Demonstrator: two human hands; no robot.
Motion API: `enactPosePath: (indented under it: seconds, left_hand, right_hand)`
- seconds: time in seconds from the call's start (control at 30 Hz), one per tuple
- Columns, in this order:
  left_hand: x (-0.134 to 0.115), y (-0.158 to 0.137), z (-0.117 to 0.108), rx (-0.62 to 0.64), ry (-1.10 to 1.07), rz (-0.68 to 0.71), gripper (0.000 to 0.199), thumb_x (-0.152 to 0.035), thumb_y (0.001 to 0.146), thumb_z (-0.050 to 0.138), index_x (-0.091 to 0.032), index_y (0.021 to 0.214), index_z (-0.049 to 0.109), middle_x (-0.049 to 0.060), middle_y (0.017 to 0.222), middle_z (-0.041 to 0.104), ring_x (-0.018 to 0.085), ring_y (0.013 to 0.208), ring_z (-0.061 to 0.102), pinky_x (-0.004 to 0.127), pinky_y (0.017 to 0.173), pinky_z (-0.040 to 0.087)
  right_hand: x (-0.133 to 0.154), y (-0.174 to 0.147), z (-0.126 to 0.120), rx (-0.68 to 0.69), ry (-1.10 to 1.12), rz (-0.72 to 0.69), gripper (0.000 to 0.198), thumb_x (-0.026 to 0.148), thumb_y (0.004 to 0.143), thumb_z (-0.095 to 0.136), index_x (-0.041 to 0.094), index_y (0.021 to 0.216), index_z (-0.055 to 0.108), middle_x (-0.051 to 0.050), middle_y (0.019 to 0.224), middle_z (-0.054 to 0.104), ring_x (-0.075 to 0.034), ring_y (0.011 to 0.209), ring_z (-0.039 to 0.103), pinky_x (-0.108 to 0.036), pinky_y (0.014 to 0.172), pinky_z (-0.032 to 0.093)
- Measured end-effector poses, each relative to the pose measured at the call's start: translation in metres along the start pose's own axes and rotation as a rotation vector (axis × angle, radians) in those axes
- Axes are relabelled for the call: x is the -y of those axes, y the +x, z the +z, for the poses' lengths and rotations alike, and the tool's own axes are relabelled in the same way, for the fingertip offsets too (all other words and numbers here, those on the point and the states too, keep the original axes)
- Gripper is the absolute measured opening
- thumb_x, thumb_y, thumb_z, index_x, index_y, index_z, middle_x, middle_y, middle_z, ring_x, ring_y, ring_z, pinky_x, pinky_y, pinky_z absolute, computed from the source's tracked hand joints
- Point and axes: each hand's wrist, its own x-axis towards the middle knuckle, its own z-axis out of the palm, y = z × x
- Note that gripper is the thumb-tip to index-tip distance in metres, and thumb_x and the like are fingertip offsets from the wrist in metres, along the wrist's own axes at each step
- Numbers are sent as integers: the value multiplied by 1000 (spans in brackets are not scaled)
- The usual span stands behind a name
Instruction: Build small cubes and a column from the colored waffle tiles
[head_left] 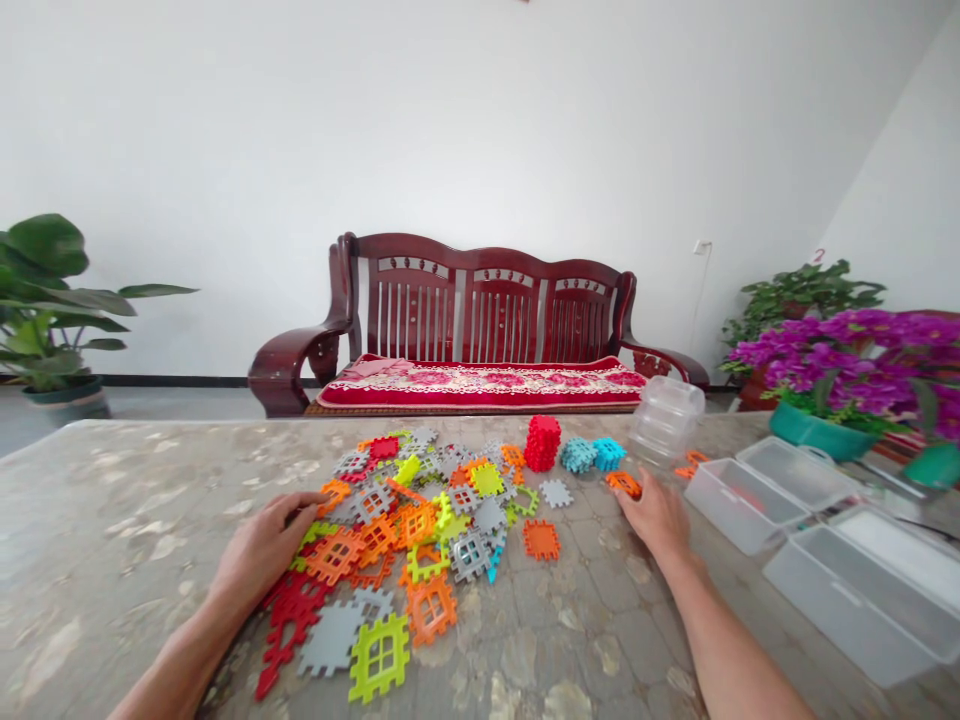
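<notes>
My left hand [266, 540] is at the left edge of a loose pile of notched plastic building tiles, thumb and forefinger closing on the edge of an orange tile [334, 493]. Red tiles [289, 615] lie under and in front of that wrist. To the right, my right hand [657, 515] rests on the table with its fingers on an orange window tile [624, 485]; whether more tiles lie beneath it is unclear. Between the hands are a single orange square tile [541, 540], a grey tile [556, 493] and a green window tile [379, 657].
Behind the pile stand a red tile stack [543, 444], a grey-blue stack [578, 456] and a bright blue stack [609, 454]. Clear plastic boxes [667, 420] and open lidded containers [862, 600] occupy the right, near purple flowers [855, 350]. A wooden bench [487, 300] stands beyond the table.
</notes>
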Motion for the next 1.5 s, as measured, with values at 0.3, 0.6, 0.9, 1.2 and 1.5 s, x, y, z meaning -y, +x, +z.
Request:
enactPosePath:
  seconds: [0.3,0.6,0.9,1.2,1.5]
  left_hand:
    - [-5,-2,-3,7,0,8,43,-49,81,43,-26,99,75,5,111,74,26,103,67,34,91,50]
    - [-6,-3,-1,10,-30,-7,45,-49,82,43,-24,102,74,6,113,73,26,105,66,34,94,49]
    - [-5,-2,-1,-5,-40,11,42,-47,82,44,-25,101,74,5,110,74,25,102,67,32,91,50]
    - [4,1,5,-23,-39,14,39,-48,81,47,-26,99,75,3,109,75,24,99,68,31,92,50]
    - [5,2,4,-18,-28,20,42,-49,82,45,-26,99,75,5,111,74,25,101,67,32,91,51]
  right_hand:
    - [2,-10,-4,-183,249,-142,39,38,85,50,17,114,66,-12,106,71,-27,95,63,-40,88,48]
    - [62,-62,-19,274,660,-772,29,34,76,71,22,103,69,-7,105,67,-19,86,63,-33,80,52]
    - [72,-73,-27,175,533,-986,22,30,88,62,23,108,69,-7,109,71,-22,102,64,-38,94,49]
    - [50,-47,0,-112,728,-403,37,44,93,43,22,99,73,-8,96,77,-22,88,71,-31,79,54]
    - [19,-24,8,-85,442,-216,42,41,90,42,16,111,69,-14,115,70,-27,105,66,-39,91,50]
